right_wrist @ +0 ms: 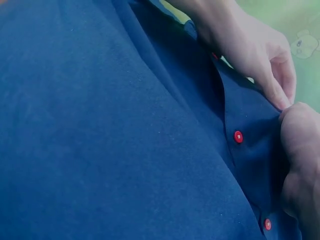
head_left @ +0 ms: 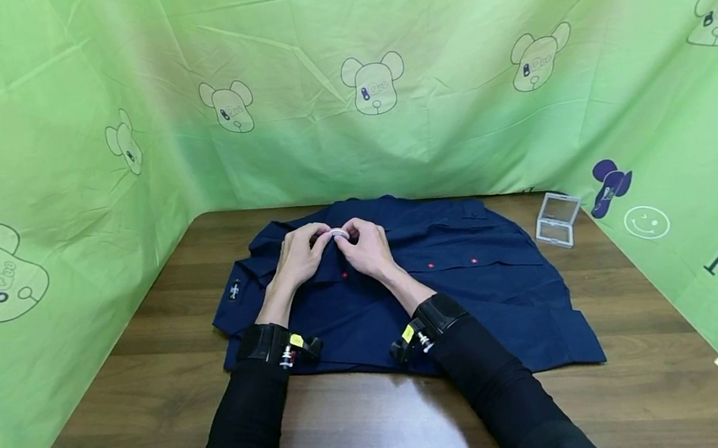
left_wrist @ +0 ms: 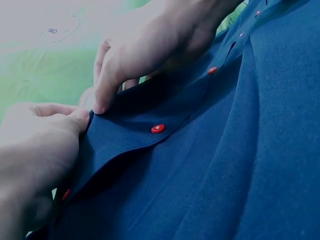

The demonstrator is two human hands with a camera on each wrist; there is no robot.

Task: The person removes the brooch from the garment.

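Left grip [head_left: 298, 255]: thumb and fingers pinch one side of a white round thing [head_left: 339, 233].
Right grip [head_left: 368, 248]: pinches the other side of it, so the two grips almost meet.
White round thing: between the fingertips, right at an edge of the dark blue shirt [head_left: 358, 316].
Dark blue shirt: spread over the middle of the surface [head_left: 151, 360], reaching up near the far edge.
Red buttons [left_wrist: 158, 128]: small and round, on the shirt near the grips.
Wrists: a black band [head_left: 264, 342] on each one, below black sleeves.
Clear case [head_left: 556, 231]: unfolded, beside the shirt, near the far right corner.
Green cloth [head_left: 316, 161]: behind the far edge, with animal heads drawn on it.
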